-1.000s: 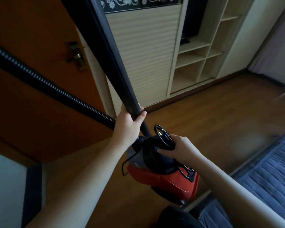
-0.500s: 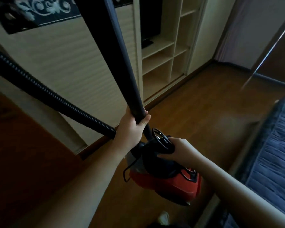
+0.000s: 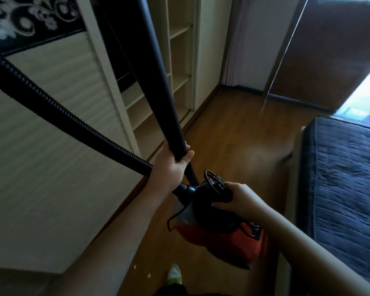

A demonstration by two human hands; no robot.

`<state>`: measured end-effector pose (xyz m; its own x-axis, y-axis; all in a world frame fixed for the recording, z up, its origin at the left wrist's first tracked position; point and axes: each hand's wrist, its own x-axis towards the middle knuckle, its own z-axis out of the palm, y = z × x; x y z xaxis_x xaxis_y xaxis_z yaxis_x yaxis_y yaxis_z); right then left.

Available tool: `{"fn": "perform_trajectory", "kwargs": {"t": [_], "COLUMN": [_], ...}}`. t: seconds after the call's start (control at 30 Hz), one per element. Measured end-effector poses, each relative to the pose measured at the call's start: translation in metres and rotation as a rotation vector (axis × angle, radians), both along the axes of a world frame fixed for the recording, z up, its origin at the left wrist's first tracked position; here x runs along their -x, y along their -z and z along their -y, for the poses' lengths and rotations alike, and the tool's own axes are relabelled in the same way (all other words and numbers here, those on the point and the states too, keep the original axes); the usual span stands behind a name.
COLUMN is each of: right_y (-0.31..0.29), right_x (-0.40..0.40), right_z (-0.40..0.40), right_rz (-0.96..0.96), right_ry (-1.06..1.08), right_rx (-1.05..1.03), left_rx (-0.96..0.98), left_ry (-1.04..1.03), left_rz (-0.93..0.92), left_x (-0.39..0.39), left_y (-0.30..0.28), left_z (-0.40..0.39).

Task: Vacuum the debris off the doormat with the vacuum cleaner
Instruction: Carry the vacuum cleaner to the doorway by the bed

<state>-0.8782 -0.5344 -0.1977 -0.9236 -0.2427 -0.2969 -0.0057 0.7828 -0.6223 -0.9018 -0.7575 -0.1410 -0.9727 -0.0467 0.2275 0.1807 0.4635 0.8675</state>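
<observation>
1. Gripping the rigid black tube (image 3: 158, 67) near its lower end, the left hand (image 3: 171, 165) had its fingers and thumb wrapped round it, just above the spot where the tube met the ribbed hose (image 3: 58, 107).
2. Clamped on the black carry handle (image 3: 217, 186), the right hand (image 3: 241, 197) held the red vacuum cleaner (image 3: 220, 227) off the wooden floor (image 3: 239, 129), with the body hanging below the wrist.
3. From the left hand the tube's long axis ran up toward 11 o'clock and out of the top edge, so its suction end was hidden; the hose left the same hand toward 10 o'clock.
4. No doormat showed anywhere in view. At 12 to 1 o'clock lay open floor, at 3 o'clock a bed (image 3: 346, 189) with a dark blue cover, at 9 to 11 o'clock a pale wardrobe (image 3: 51, 157) with open shelves.
5. A shoe (image 3: 175, 274) showed at 6 o'clock, with a few pale specks on the floor just to its left.
6. My judgement: the work was at the carrying stage, with no cleaning begun. The coming move would turn on the tube pointing upward, away from the floor, so the left hand, the one nearer the tube, would need to swing that long axis down once the mat was reached.
7. Risk, as I judge it: the raised tube could knock the wardrobe close on the left.
</observation>
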Motion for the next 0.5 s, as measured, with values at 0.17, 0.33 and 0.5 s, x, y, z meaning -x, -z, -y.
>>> {"fn": "perform_trajectory", "kwargs": {"t": [0.17,0.33,0.5], "right_y": [-0.001,0.000,0.006], "right_x": [0.064,0.129,0.200], "right_z": [-0.008,-0.033,-0.075], "right_rz": [-0.007,-0.008,-0.005], "right_ry": [0.109,0.254,0.361], "right_rx": [0.031,0.056,0.081], "left_rx": [-0.007,-0.032,-0.034], "left_ry": [0.107,0.262,0.359], "left_rz": [-0.003,0.008,0.049], "left_x": [0.104,0.185,0.263], "left_y": [-0.002,-0.009,-0.002], "left_z": [-0.010,-0.051,-0.108]}}
